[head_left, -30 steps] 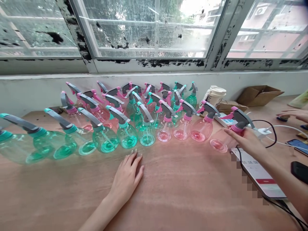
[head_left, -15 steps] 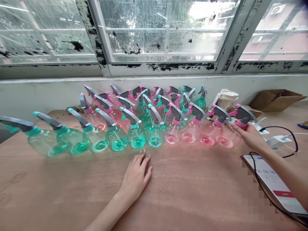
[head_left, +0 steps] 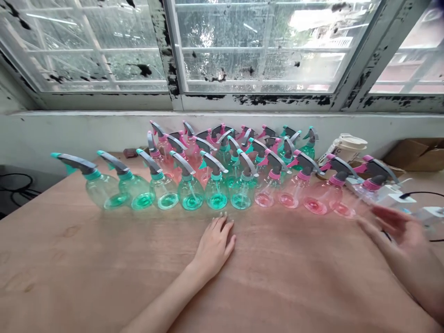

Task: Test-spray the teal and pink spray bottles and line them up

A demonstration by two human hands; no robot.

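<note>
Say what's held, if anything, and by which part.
Nothing is held: the left hand rests on the table; the right hand is near the rightmost pink bottle.

The camera on the person's head looks forward and slightly down, across the wooden table (head_left: pixel 277 277). It is rather close: the left hand (head_left: pixel 215 243) and the right hand (head_left: pixel 405 236) are nearer, the spray bottles (head_left: pixel 217 192) farther, the windows (head_left: pixel 270 55) behind.

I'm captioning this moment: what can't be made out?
All in the head view:
Back bottles: bases mostly hidden by front bottles.
Cup: lower part hidden by spray heads; print too small.
Box: cut off by the right edge.
Right hand: finger outlines blurred.
</note>
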